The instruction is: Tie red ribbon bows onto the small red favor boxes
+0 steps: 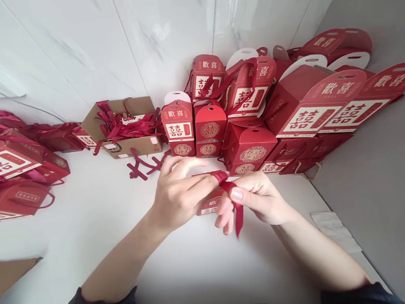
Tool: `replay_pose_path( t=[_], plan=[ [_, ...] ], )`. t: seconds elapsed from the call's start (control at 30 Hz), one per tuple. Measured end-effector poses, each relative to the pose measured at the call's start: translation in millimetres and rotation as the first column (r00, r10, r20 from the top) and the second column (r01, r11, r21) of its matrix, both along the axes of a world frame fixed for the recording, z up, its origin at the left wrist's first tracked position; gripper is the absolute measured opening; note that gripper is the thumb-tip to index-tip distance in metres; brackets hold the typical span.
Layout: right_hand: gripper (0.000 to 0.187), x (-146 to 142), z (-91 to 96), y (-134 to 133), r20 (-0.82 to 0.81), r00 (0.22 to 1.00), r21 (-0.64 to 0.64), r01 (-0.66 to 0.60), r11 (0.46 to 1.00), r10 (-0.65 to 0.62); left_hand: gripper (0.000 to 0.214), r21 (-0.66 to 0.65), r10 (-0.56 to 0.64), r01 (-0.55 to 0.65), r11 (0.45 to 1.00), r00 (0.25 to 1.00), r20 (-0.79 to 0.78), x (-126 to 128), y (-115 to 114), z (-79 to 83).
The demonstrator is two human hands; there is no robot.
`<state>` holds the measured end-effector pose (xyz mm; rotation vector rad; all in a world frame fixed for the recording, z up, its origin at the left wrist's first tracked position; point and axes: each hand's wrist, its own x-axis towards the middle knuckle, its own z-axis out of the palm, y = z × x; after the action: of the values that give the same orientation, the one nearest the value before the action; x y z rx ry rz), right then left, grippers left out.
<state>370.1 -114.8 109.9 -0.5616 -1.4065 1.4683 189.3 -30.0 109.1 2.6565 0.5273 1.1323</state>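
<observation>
A dark red ribbon (239, 215) stretches between my two hands, its cut end hanging down. My left hand (179, 192) has the ribbon looped at its fingertips, thumb raised and some fingers hidden. Pinched between thumb and index finger, the ribbon's other part is in my right hand (254, 197), whose remaining fingers curl below. Under both hands stands a small red gift box (207, 208) with white and gold characters, mostly covered by the fingers. Whether the ribbon is attached to that box I cannot tell.
Behind my hands, red gift boxes (210, 123) are stacked against the tiled wall, with larger ones (305, 105) at right. A cardboard box (134, 146) holds red ribbons; a few ribbon pieces (138, 172) lie before it. More ribboned boxes (14, 154) stand left. White tissue (333, 228) lies right.
</observation>
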Motion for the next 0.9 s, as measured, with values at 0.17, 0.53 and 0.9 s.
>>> replay_pose_path(
  t=[0.17,0.53,0.9],
  plan=[
    [0.034,8,8.8,-3,0.082,0.985,0.167,0.137,0.976,-0.153,0.016,-0.142,-0.070,0.075,0.987,0.997,0.038,-3,7,8.1],
    [0.034,46,21.9,-11,0.672,0.187,0.715,0.091,0.693,-0.717,0.030,-0.860,-0.367,0.219,0.460,0.929,0.040,-17,9,30.9],
    [0.029,51,22.0,-13,0.517,-0.184,0.856,0.103,0.507,-0.836,0.031,-0.858,-0.189,0.423,0.293,0.905,0.382,-14,19,24.3]
  ],
)
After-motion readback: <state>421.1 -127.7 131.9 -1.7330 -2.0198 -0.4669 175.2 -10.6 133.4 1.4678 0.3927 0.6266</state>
